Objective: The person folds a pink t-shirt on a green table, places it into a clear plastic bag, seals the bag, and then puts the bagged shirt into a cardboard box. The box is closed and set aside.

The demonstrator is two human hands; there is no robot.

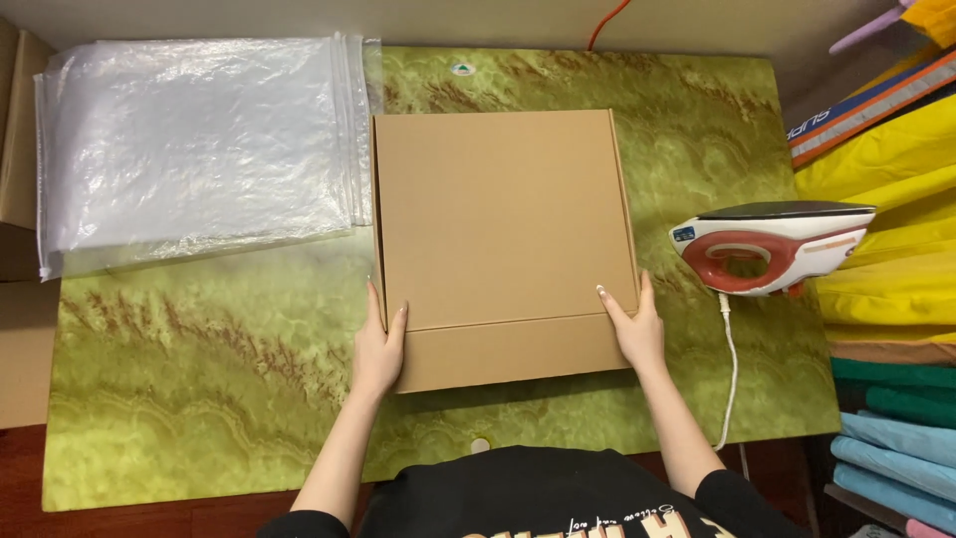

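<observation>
Both hands rest on the near corners of a flat brown cardboard box (503, 239): the left hand (378, 349) lies open along the box's left edge at about 8 o'clock, fingers flat against its side, and the right hand (637, 329) sits spread at the right edge near 4 o'clock, thumb on the lid; neither is closed around anything. The box lies in the middle of the green marbled tabletop (199, 399), lid down, touching or slightly overlapping the stack of clear plastic bags (199, 139) at its 10 o'clock. It is close to square, its slightly longer axis running from 6 to 12 o'clock, with the tuck-in front flap facing the person at 6 o'clock and the hinge side at 12. The iron (772, 244) stands just beside the box at 3 o'clock, its white cord (730, 369) trailing toward the tabletop's near edge by the right forearm; a sideways shove of the box, or the arm catching the cord, could probably tip it. Pushing the box toward 10 o'clock could likely ruck up the bags.
</observation>
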